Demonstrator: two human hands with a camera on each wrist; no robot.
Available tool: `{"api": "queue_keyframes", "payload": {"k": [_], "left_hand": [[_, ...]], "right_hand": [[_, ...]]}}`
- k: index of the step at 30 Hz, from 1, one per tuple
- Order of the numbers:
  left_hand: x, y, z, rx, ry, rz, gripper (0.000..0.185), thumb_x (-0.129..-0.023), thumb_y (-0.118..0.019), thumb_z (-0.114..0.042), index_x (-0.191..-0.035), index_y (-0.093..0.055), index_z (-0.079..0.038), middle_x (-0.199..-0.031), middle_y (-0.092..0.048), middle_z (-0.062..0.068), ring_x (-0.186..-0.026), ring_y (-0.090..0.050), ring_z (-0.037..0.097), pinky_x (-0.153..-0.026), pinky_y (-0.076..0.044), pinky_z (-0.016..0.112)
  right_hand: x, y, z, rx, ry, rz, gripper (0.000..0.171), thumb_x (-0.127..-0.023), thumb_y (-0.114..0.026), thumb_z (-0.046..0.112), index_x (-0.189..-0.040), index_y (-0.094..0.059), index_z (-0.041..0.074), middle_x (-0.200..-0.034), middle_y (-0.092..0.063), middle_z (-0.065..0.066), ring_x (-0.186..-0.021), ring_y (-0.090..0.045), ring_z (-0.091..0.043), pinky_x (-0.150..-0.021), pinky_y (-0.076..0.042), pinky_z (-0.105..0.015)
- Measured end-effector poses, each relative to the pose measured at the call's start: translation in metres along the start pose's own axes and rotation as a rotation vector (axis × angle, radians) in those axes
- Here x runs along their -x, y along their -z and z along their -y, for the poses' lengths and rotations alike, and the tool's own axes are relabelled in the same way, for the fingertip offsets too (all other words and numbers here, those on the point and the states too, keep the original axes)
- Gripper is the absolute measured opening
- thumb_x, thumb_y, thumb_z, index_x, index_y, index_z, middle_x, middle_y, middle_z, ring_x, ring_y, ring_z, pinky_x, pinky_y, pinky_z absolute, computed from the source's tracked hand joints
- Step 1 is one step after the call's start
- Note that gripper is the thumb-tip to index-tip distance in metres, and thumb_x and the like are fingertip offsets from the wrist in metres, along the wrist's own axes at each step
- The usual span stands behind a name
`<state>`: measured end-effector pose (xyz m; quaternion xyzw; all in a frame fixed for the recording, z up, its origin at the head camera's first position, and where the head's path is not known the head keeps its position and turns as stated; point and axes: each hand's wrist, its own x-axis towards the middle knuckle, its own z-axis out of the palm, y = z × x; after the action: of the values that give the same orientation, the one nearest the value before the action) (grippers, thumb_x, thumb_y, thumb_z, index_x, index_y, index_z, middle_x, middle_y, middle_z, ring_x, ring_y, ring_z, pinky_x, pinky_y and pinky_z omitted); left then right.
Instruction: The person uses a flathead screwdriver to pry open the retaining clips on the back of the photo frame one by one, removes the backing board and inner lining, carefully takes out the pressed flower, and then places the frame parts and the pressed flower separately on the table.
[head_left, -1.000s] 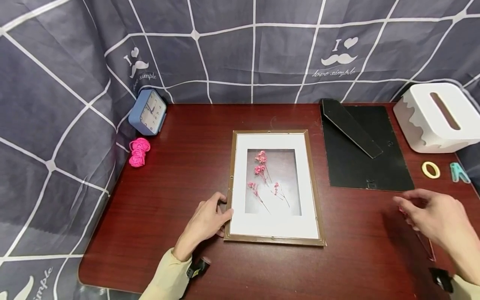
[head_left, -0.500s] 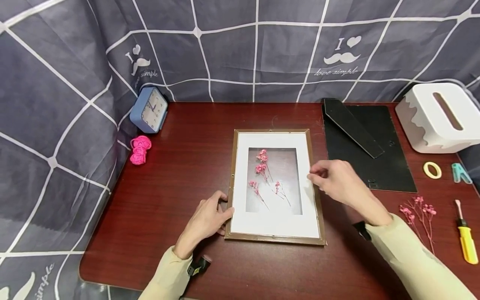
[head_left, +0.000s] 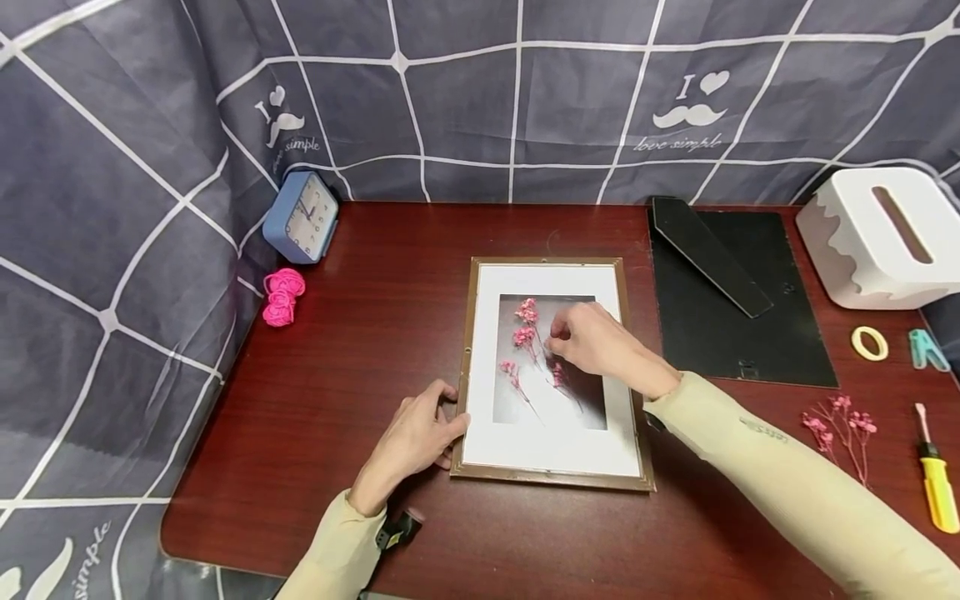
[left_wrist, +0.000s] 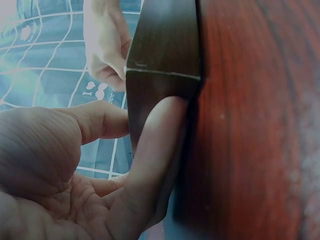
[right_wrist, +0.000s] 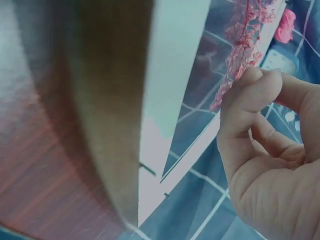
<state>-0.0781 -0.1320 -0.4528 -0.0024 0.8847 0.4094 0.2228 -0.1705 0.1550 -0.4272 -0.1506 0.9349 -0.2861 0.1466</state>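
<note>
A brown-edged shadow-box picture frame (head_left: pixel 558 479) with a white mat (head_left: pixel 547 450) lies on the table. Several pink dried flower sprigs (head_left: pixel 524 337) lie in its grey window. My left hand (head_left: pixel 412 437) grips the frame's lower left side; in the left wrist view, thumb and fingers straddle its edge. My right hand (head_left: pixel 592 342) is over the window, fingers curled with thumb and index tips together, close to the sprigs' stems. In the right wrist view, pink blossoms (right_wrist: pixel 245 40) show just beyond those fingertips; I cannot tell whether they pinch a stem.
Right of the frame lie a black backing board with stand (head_left: pixel 750 350), more pink sprigs (head_left: pixel 842 425), a yellow screwdriver (head_left: pixel 937 483), a yellow ring (head_left: pixel 870 343), and a teal clip (head_left: pixel 927 350). A white tissue box (head_left: pixel 847 250), blue clock (head_left: pixel 303 218) and pink yarn (head_left: pixel 282 297) stand farther back.
My right hand has left the loose sprigs at the right, crossed the frame's right edge and come over the window. My left hand has stayed on the frame.
</note>
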Motion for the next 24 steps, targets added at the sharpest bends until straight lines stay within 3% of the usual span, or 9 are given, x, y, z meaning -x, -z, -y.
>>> {"api": "queue_keyframes", "payload": {"k": [9,16,24], "left_hand": [[0.000,0.000,-0.001,-0.013,0.001,0.002,0.036,-0.102,-0.071,-0.020,-0.133,-0.063,-0.005,-0.071,-0.066,0.003,-0.044,-0.067,0.009,-0.061,-0.061,0.027],[0.000,0.001,0.000,-0.012,-0.008,0.008,0.036,-0.102,-0.071,-0.021,-0.133,-0.063,-0.005,-0.070,-0.066,0.003,-0.045,-0.068,0.010,-0.063,-0.061,0.027],[-0.007,0.000,0.014,-0.013,-0.044,0.025,0.040,-0.101,-0.070,-0.027,-0.133,-0.062,-0.004,-0.070,-0.066,0.001,-0.045,-0.069,0.010,-0.062,-0.061,0.027]], "right_hand": [[-0.016,-0.008,0.007,0.034,-0.048,0.091,0.033,-0.099,-0.077,0.017,-0.067,-0.077,0.010,-0.053,-0.062,0.002,-0.047,-0.047,-0.009,-0.050,-0.037,-0.025],[-0.027,-0.013,-0.001,0.042,-0.075,0.113,0.024,-0.099,-0.065,0.009,-0.081,-0.081,0.005,-0.056,-0.071,-0.001,-0.047,-0.069,-0.012,-0.052,-0.052,-0.024],[-0.025,-0.003,0.013,0.043,-0.139,0.155,0.020,-0.103,-0.066,0.010,-0.098,-0.081,-0.002,-0.065,-0.076,-0.006,-0.055,-0.073,-0.012,-0.070,-0.062,-0.029]]}}
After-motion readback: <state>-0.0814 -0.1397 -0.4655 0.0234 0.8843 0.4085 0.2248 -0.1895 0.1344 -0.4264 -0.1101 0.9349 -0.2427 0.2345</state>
